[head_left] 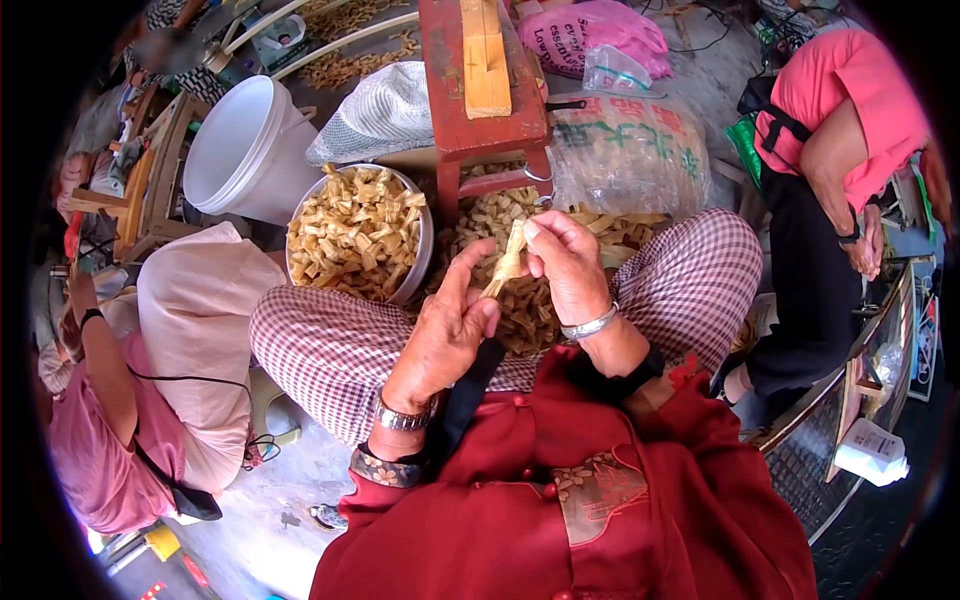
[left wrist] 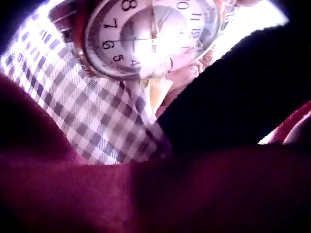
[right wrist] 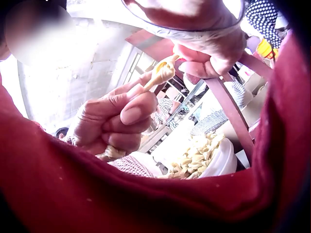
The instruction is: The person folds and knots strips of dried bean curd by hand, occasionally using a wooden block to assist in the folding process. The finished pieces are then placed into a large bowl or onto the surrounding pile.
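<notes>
Knotted strip (head_left: pixel 509 262) | between both hands | left hand (head_left: pixel 440 335) pinches one end | right hand (head_left: pixel 572 268) pinches the other

A red painted wooden bench (head_left: pixel 492 135) stands on a grey concrete floor (head_left: pixel 262 545), brightly lit at lower left.

To our left we see a white bucket (head_left: pixel 262 175) near a person in pale trousers (head_left: pixel 195 310). Ahead, a wooden block (head_left: pixel 487 88) rests on a red stool (head_left: pixel 498 138), with a pink bag (head_left: pixel 600 32) just beside it. On our right, a white jug (head_left: pixel 873 452) lies tilted below a person in a pink top (head_left: pixel 862 95).
</notes>
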The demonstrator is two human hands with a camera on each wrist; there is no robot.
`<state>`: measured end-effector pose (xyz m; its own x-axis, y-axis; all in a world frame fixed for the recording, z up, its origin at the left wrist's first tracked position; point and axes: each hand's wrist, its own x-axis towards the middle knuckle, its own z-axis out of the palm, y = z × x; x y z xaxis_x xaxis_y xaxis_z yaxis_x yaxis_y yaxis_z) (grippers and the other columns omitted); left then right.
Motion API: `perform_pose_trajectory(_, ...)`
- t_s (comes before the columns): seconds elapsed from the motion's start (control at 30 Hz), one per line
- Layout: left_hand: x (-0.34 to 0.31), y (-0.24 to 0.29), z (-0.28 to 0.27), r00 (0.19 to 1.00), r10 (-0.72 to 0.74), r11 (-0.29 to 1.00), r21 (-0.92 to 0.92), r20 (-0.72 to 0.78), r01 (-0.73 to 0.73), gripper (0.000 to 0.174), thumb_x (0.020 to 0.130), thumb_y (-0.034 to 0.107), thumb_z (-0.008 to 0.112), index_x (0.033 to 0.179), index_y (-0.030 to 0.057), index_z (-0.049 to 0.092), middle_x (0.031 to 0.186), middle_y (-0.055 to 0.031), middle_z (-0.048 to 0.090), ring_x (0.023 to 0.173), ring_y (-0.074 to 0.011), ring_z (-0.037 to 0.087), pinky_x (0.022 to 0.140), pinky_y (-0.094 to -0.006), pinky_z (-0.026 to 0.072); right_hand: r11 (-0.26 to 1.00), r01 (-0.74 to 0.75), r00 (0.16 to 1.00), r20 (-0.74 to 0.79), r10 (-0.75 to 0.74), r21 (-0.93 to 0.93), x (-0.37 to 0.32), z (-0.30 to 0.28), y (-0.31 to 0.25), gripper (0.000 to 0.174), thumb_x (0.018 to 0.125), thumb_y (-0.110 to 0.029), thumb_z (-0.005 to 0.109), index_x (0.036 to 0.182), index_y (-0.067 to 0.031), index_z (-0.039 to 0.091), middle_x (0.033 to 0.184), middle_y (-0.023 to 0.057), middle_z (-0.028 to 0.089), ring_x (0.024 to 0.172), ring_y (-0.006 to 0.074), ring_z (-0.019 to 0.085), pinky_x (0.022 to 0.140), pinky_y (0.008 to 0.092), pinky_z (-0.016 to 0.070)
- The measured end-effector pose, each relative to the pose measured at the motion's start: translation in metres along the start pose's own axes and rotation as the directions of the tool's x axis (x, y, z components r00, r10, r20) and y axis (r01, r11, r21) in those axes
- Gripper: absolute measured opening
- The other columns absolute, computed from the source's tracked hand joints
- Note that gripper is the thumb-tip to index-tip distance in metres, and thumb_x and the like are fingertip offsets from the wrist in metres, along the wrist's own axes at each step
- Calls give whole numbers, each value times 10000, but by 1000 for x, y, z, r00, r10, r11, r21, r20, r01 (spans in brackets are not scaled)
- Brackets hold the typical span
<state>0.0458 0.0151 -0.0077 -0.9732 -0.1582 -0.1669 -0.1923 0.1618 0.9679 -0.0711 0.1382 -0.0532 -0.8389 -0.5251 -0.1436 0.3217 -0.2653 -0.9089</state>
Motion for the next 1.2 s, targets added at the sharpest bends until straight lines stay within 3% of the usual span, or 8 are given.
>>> perform_pose_trajectory(0.13,-1,4,-2,997,52,993,109,-52,-46,594,886,-70,483,1421,68,266,660,-7,500,605,-81,457,613,-214,418,990,-119,963,234,135,-82,2,-8,-13,295,962,-332,513,987,-40,539,672,-24,489,555,55,466,520,212,425)
perform_pose_trajectory(0.23,1,6,1,994,95,988,128,-50,-88,615,875,-82,491,1426,65,260,667,-13,510,610,-85,464,616,-221,425,961,-248,864,420,278,-124,-2,-9,-17,352,956,-388,506,994,-40,538,661,-26,486,524,57,458,500,208,412)
perform_pose_trajectory(0.37,5,-2,1,993,107,991,82,-53,-102,638,850,-84,522,1414,80,272,784,-111,626,620,-140,521,615,-267,443,944,-253,882,351,315,-212,-6,3,-12,307,916,-312,594,960,-13,542,625,-11,507,435,50,443,410,206,380)
perform_pose_trajectory(0.4,6,-1,2,995,82,995,61,-48,-79,627,857,-79,520,1412,75,273,768,-101,616,617,-133,514,611,-262,440,943,-286,874,357,328,-168,-5,4,-11,211,893,-219,616,913,-20,549,620,-13,505,418,51,439,394,211,367)
perform_pose_trajectory(0.6,7,1,3,998,3,999,-44,-58,-5,542,894,-36,508,1388,52,301,658,-30,517,596,-89,465,584,-228,412,916,-401,862,341,374,8,-4,0,-7,68,850,-97,587,859,-50,539,617,-27,482,465,40,422,420,208,366)
perform_pose_trajectory(0.93,4,-3,5,997,41,998,-50,-64,-45,434,901,-11,514,1309,32,373,607,-3,470,561,-71,439,556,-217,388,936,-300,933,263,247,184,1,-6,-15,63,843,-43,608,826,-58,549,614,-39,461,491,42,421,437,207,377)
perform_pose_trajectory(1.03,7,4,2,999,13,998,-59,-50,-16,350,926,23,502,1259,37,396,636,14,479,569,-52,416,539,-191,338,928,-330,924,262,279,175,4,-6,-18,167,915,-203,582,846,-55,554,617,-24,469,484,55,415,452,225,388)
perform_pose_trajectory(1.2,13,18,-4,999,-18,998,-54,-41,16,190,936,30,494,1115,34,430,663,19,489,583,-45,414,533,-179,322,901,-395,864,407,299,178,13,-12,-32,537,920,-574,406,919,-55,541,597,-4,451,457,85,393,469,248,381)
